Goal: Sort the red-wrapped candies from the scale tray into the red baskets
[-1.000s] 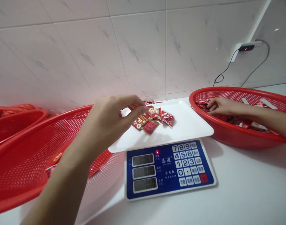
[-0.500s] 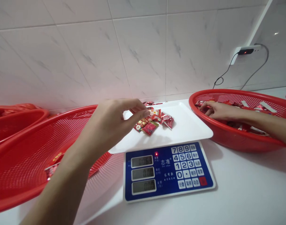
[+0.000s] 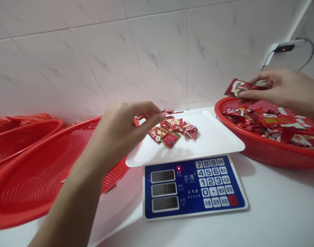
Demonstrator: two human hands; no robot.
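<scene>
In my right hand is a dark red wrapped snack packet with pale lettering, pinched between thumb and fingers. It is raised above the left rim of the right red basket, which holds many small wrapped packets. My left hand hovers over the left side of the white weighing tray, fingers curved, with a gap to the thumb and nothing visible between them. Several small red packets lie on the tray just beyond its fingertips. The blue-faced digital scale sits under the tray.
Another red perforated basket stands at the left, partly hidden by my left arm. Behind it is a further red basket. A tiled wall closes off the back. A plugged-in adapter is at the upper right.
My right hand has risen out of the right basket and now holds a dark red packet. My left hand stays over the tray's left side. The view has shifted slightly.
</scene>
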